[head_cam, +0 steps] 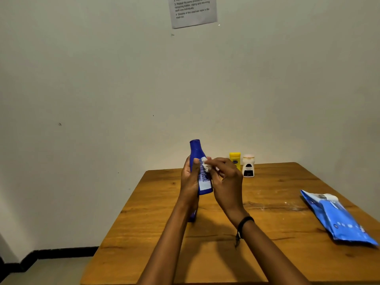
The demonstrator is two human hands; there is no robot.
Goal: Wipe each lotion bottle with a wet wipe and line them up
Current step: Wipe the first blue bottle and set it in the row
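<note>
gripping blue bottle [196,153], left hand [189,179]; right hand [226,179] pinching wipe [205,164], mostly hidden.

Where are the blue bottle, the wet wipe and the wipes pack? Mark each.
blue bottle [196,153]: head view, on its bare shoulder.
wet wipe [205,164]: head view, on the white wad.
wipes pack [337,219]: head view, on its blue middle.

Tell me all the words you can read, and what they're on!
On the paper sheet: "3. Repeat the same process for the remaining bottles, wiping and returning each one individually"
Same sheet: "4. Dispose of the used wet wipe in the trash bin"
Its top line: cut off.
On the blue bottle: label too small to read.
On the yellow bottle: logo blurred.
On the white bottle: label blurred.
On the wipes pack: print too small.
</note>
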